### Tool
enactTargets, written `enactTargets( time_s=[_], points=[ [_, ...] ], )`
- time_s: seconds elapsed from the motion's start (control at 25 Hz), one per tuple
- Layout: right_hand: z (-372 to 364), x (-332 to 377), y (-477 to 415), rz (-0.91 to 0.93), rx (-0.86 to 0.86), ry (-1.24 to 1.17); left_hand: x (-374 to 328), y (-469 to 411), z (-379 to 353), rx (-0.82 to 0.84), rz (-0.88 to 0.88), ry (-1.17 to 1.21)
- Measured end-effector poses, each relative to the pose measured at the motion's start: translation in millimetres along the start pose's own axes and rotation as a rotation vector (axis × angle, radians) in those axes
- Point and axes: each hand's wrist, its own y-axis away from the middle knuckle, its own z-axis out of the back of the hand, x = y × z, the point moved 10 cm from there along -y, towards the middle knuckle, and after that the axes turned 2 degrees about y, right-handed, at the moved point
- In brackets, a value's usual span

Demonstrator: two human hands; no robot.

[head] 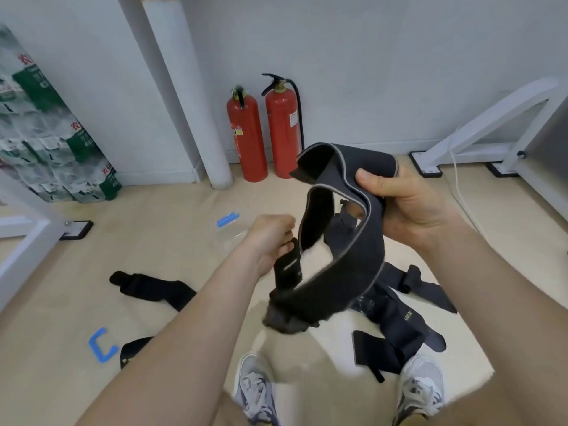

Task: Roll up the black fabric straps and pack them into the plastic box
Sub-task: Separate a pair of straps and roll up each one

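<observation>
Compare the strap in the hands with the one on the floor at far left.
The held strap loops in the air, gripped by the left hand and right hand; the floor strap lies on the floor, untouched. The held strap has a pale edge; the floor strap looks plain black. Both are unrolled.

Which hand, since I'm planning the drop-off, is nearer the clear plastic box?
Left. The left hand hovers beside the plastic box; the right hand is farther off, beyond the black strap.

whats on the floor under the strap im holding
More black straps lie on the floor beneath the held strap, hiding part of them. The clear plastic box sits partly hidden behind the left hand.
</observation>
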Motion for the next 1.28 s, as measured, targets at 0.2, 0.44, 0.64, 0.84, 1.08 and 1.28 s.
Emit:
enactTargets(
  time_s=[0.2, 0.44, 0.64, 0.84, 1.08, 1.28],
  points=[
    [7, -2, 8, -0.033, 0.08, 0.209, -8, 22, -21, 0.173, 0.077, 0.033],
    [16, 12, 15, 0.005, 0.045, 0.259, -17, 48, -48, 0.432, 0.025, -0.039],
    [33, 21, 17, 0.026, -0.11, 0.255, -41, 39, -17, 0.269, -0.067, -0.082],
    [53, 12, 12, 0.019, -0.427, 0.144, -55, 68, -49, 0.371, -0.427, -0.439],
    [51, 6, 7, -0.003, -0.434, 0.085, -68, 66, -43, 0.218, -0.504, -0.16],
    [0, -34, 10, -0.253, 0.105, 0.637, -64, 45, -22, 0.2, -0.268, 0.502]
  ],
)
